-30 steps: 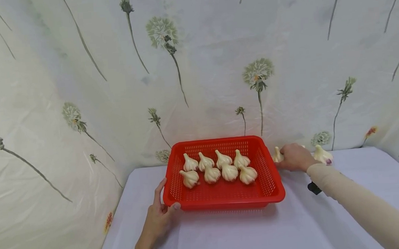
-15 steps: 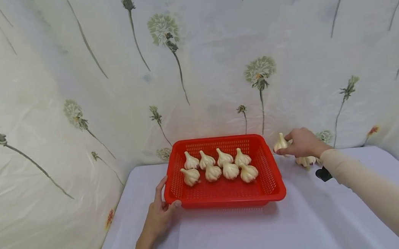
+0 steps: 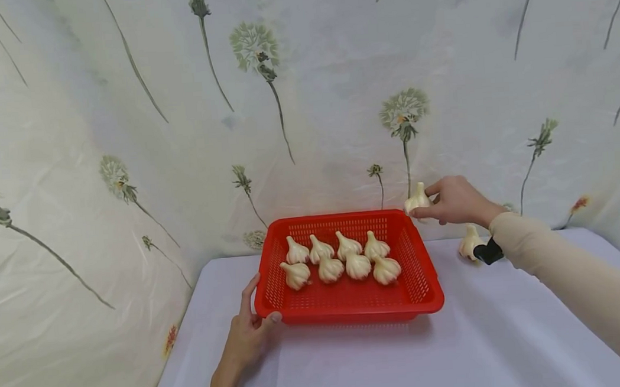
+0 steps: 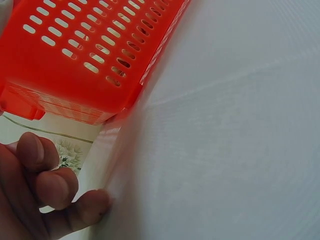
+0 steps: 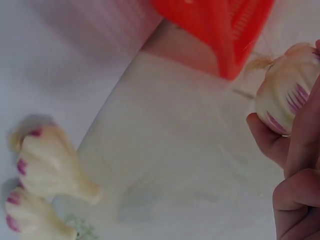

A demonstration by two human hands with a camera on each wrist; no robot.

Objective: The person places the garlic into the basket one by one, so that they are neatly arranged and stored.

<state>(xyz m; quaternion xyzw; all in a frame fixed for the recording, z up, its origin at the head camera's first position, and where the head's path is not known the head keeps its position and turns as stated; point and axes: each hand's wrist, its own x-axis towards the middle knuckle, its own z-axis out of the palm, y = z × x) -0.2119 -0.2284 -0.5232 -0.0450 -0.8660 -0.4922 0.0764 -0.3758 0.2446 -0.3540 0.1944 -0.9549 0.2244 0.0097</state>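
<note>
My right hand (image 3: pixel 451 199) pinches a garlic bulb (image 3: pixel 418 198) between thumb and fingers, raised just above the far right corner of a red plastic basket (image 3: pixel 344 317). In the right wrist view the held garlic bulb shows purple streaks at its base. Inside the basket, several white garlic bulbs (image 3: pixel 357 266) lie in two rows toward the back. My left hand (image 3: pixel 247 339) holds the basket's near left corner, thumb at the front rim and index finger along the left side. Its other fingers (image 4: pixel 52 190) curl loosely below the basket in the left wrist view.
Two more garlic bulbs (image 5: pixel 52 162) lie on the table to the right of the basket; my wrist partly covers them in the head view. A white cloth covers the table (image 3: pixel 352 362). Behind it hangs a curtain (image 3: pixel 316 128) printed with dandelions.
My right hand has picked up a garlic bulb from the table right of the basket, lifted it and carried it left to the basket's far right corner. My left hand has stayed put.
</note>
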